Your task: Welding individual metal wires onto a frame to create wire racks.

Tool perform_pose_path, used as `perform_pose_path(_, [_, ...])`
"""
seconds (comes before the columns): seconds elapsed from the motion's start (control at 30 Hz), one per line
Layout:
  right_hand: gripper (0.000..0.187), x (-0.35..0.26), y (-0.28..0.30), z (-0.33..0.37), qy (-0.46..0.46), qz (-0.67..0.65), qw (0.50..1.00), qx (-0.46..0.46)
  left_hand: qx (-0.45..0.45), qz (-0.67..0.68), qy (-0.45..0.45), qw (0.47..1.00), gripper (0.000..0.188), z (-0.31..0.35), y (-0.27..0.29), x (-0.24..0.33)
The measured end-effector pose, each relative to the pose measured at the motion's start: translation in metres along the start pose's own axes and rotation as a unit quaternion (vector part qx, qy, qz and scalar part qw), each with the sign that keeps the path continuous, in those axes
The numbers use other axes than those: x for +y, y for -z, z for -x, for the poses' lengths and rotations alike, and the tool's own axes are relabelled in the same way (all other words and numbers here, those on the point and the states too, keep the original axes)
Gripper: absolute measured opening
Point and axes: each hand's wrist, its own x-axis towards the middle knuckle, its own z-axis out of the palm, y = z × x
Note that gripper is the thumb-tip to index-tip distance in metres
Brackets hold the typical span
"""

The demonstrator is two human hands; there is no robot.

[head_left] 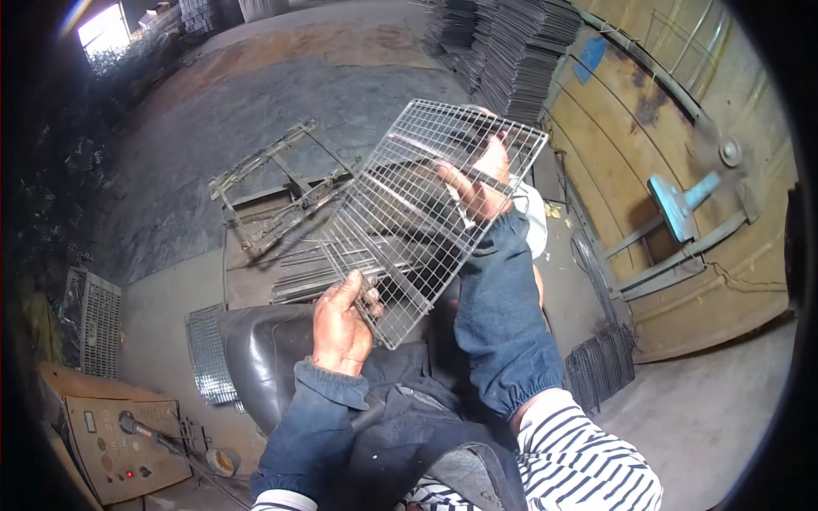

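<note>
I hold a rectangular wire mesh panel [407, 203] tilted in front of me, its long side running from near left to far right. My left hand [342, 330] is closed on its near left edge, thumb on top. My right hand [486, 189] is under the far right part, partly seen through the grid, and supports the panel with bent fingers. A few flat bars cross the mesh. Below it, straight metal rods [311, 271] lie on a low bench. Beyond the rods, a metal frame fixture [277, 159] stands on the bench.
A black padded surface [260, 345] lies close by my left forearm. Mesh panels [213, 353] lean at the left. A control box [119, 426] with a lit red lamp stands near left. Tall stacks of panels [520, 51] rise behind. A yellowish metal wall [613, 145] with a blue bracket [675, 209] bounds the right.
</note>
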Motion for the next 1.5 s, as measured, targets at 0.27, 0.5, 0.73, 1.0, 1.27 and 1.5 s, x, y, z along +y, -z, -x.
perform_pose_path(0.27, [0.088,-0.032,0.012,0.009,-0.110,-0.118,0.986,0.044,-0.064,0.046,0.017,0.997,0.017,0.012,-0.002,-0.009])
perform_pose_path(0.5, [0.086,-0.035,0.032,0.022,-0.011,0.010,0.998,-0.062,-0.059,-0.050,-0.154,0.985,0.012,-0.025,0.041,0.043])
perform_pose_path(0.73, [0.056,0.041,0.045,0.064,-0.214,0.189,0.938,-0.195,0.082,-0.494,-0.589,0.635,0.009,-0.026,0.030,0.162])
perform_pose_path(1.0, [0.063,0.099,0.032,0.118,-0.112,0.258,0.888,-0.364,-0.008,-0.850,-0.378,0.367,0.033,-0.118,0.163,0.220])
perform_pose_path(1.27, [0.051,0.060,0.038,0.072,-0.235,0.240,0.866,-0.371,0.140,-0.742,-0.396,0.522,0.042,-0.181,0.035,0.214])
perform_pose_path(1.5, [0.070,0.027,0.037,0.091,-0.195,0.118,0.949,-0.216,0.185,-0.877,-0.033,0.442,0.082,-0.251,-0.011,0.145])
